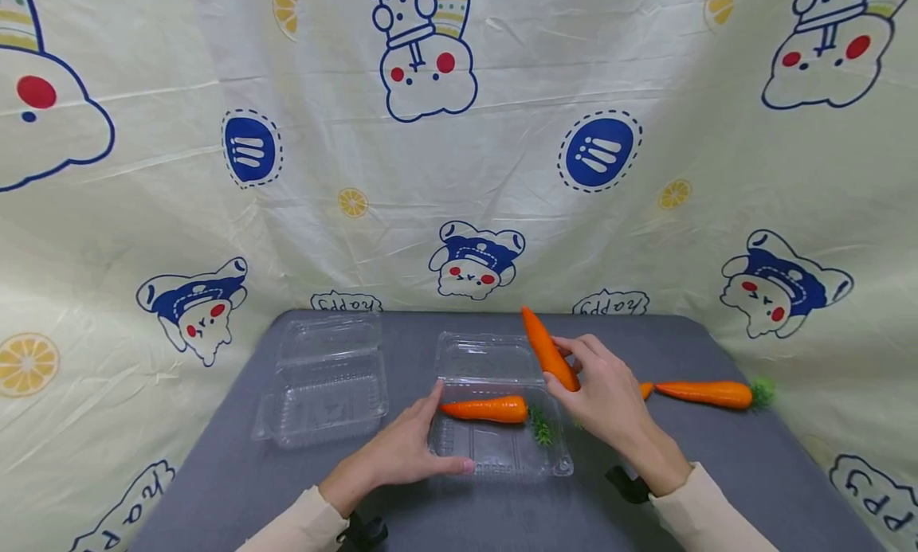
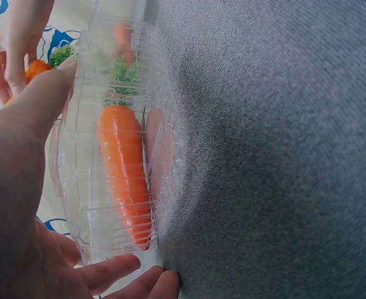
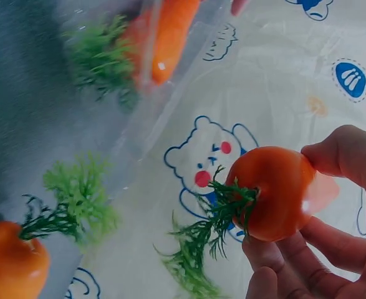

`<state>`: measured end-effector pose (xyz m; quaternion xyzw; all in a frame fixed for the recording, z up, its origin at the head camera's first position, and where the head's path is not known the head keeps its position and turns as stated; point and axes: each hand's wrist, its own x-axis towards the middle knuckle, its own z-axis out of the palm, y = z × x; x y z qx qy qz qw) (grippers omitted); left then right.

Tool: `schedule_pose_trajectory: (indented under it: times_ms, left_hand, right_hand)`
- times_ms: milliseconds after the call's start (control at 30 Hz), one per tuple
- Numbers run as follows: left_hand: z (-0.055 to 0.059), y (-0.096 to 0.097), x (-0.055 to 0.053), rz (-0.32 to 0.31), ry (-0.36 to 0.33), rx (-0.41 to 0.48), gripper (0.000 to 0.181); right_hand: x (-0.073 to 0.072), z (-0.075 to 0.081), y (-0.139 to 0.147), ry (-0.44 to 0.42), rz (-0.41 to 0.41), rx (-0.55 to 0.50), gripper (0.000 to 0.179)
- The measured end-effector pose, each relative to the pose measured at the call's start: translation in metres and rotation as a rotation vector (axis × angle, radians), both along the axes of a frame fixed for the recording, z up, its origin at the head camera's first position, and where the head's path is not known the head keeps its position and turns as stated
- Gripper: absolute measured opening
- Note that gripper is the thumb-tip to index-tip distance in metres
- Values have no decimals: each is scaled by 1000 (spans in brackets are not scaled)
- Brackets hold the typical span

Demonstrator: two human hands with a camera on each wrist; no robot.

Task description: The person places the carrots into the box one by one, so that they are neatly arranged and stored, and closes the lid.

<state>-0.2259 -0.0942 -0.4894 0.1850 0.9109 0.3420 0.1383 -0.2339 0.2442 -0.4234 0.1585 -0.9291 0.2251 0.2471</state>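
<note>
My right hand (image 1: 606,393) grips an orange carrot (image 1: 547,349) between thumb and fingers, tilted with its narrow tip up, above the right side of a clear plastic clamshell box (image 1: 502,460). Green leaves (image 3: 214,218) hang from its thick end in the right wrist view. Inside the open box lies another carrot (image 1: 488,409), tip to the left, with its leafy top (image 1: 539,426) at the right. At the box's left front corner rests my left hand (image 1: 409,448), thumb along the front edge and fingers stretched against the left side.
A second clear clamshell box (image 1: 330,405) stands open to the left, with nothing visible inside. On the right of the grey table (image 1: 237,488) lies a carrot (image 1: 706,393) with green leaves. Beside its tip, another orange piece (image 1: 646,389) is mostly hidden by my right hand.
</note>
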Motion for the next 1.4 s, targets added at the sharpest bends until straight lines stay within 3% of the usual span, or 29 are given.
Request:
schedule_pose_trajectory:
  times_ms: [300, 567, 733, 933, 1133, 1400]
  left_hand:
    - [-1, -2, 2, 4, 14, -1, 141]
    - [1, -1, 3, 7, 10, 4, 140]
    - [2, -1, 4, 8, 17, 5, 140]
    - [2, -1, 4, 6, 11, 2, 139]
    - [2, 0, 2, 7, 27, -1, 139]
    - [2, -1, 2, -8, 23, 2, 139]
  right_hand:
    - [3, 9, -20, 0, 61, -58, 55]
    - [3, 11, -32, -116, 115, -97, 58]
    - [2, 8, -38, -224, 191, -104, 60]
    - [-4, -2, -42, -382, 289, -59, 55]
    - [-10, -10, -48, -469, 368, 16, 50]
    - [-7, -18, -55, -533, 319, 131, 54]
